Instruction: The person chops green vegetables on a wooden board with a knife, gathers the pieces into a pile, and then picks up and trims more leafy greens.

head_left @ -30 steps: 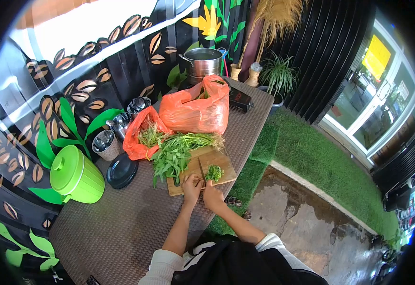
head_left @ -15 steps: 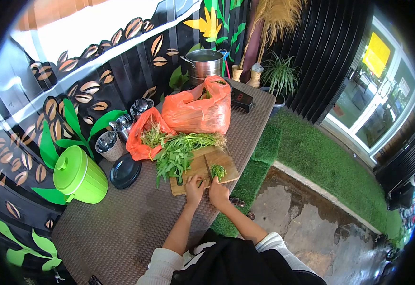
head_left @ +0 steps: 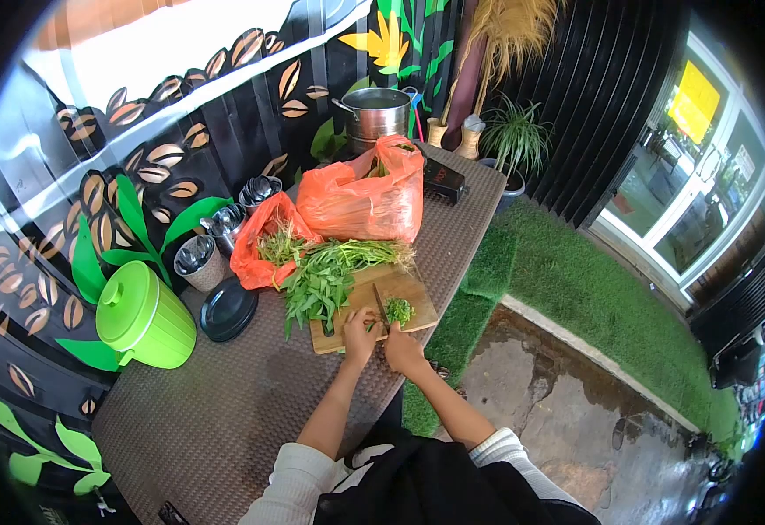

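Observation:
My right hand (head_left: pixel 403 350) is closed around the handle of a knife (head_left: pixel 380 302), whose blade lies over the wooden cutting board (head_left: pixel 365 293). Just left of the blade, my left hand (head_left: pixel 361 334) pinches some green stems (head_left: pixel 371 325) against the board. A small heap of chopped greens (head_left: pixel 399 310) sits on the board to the right of the blade. Long leafy greens (head_left: pixel 317 289) lie across the board's far left part and onto the table, their roots pointing right.
Behind the greens stand a small orange bag (head_left: pixel 264 262) and a larger one (head_left: pixel 361 206). A steel pot (head_left: pixel 377 114), utensil cups (head_left: pixel 203 264), dark plates (head_left: pixel 228 310) and a green lidded container (head_left: pixel 150 319) are on the brown table (head_left: pixel 225 411).
The view has shifted slightly. Both hands remain at the board in nearly the same places, with the knife still in my right hand.

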The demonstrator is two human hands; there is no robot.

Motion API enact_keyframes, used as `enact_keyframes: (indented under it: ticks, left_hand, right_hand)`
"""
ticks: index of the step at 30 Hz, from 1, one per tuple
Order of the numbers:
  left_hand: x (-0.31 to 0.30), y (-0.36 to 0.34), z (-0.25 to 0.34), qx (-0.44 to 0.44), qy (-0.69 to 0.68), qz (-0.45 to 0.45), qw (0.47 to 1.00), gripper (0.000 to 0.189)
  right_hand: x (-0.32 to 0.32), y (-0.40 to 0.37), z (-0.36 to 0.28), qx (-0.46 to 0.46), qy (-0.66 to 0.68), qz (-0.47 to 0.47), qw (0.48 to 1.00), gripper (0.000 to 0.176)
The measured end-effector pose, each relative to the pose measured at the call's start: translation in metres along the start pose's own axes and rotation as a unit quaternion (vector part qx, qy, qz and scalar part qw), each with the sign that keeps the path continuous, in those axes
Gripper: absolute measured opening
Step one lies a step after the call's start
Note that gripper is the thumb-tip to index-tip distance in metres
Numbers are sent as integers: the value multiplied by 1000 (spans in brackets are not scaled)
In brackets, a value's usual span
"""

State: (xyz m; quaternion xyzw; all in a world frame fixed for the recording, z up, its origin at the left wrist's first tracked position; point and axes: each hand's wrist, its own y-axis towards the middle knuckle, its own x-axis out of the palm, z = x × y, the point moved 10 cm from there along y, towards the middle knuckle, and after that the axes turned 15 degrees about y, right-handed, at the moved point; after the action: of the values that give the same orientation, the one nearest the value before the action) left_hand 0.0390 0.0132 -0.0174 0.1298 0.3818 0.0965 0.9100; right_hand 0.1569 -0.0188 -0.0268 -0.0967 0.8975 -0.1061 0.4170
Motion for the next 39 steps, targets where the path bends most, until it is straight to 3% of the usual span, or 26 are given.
enact_keyframes:
  ticks: [5,11,17,19,29,31,39]
  left_hand:
    - [-1,-4,-4,-24,-4,7,1000,23]
    - [-1,-3,3,37,-3,21,999,22]
    - [0,-6,5,57,-6,15,998,18]
    - [0,-6,-1,17,-4,24,1000,16]
    - [-7,-5,6,54,-5,39,998,13]
    - [1,-4,-5,7,-47,20,999,13]
    - [-3,-3,-1,13,-30,24,999,14]
  right_hand:
    - [-2,-6,-3,2,-6,1,1000,29]
    - [5,15,1,-14,-8,55,998,36]
    - [-2,6,-1,-15,-7,20,1000,33]
    - [4,4,0,-7,-25,23,999,32]
    - [-6,8,-3,-22,-15,13,1000,27]
    - [3,6,0,-18,-18,20,999,28]
    - [-2,21,2,-28,-16,13,999,28]
